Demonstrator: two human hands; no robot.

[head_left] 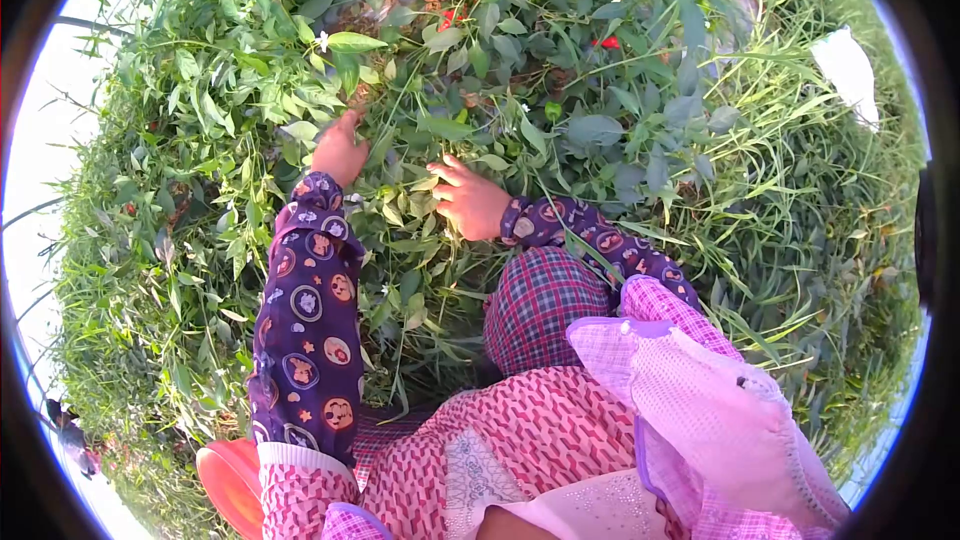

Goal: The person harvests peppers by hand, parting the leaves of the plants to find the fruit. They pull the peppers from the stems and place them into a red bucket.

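Note:
My left hand (341, 150) reaches into the leaves of a pepper plant (345, 70), back of the hand up. One finger points forward; the others are hidden by foliage, so what they hold, if anything, does not show. To its right, my right hand (470, 202) lies among the leaves with its fingers apart, pointing left, and nothing visible in them. Small red peppers (607, 42) show beyond both hands. A round green pepper (553, 111) hangs right of my right hand, and a white flower (322, 41) stands above my left.
An orange-red plastic rim (232, 488) shows beside my left hip. My knee in checked cloth (550, 310) is raised below my right arm. Tall grass (790, 170) grows on the right, with a white object (846, 75) in it. Thin curved hoops (32, 212) stand at the left edge.

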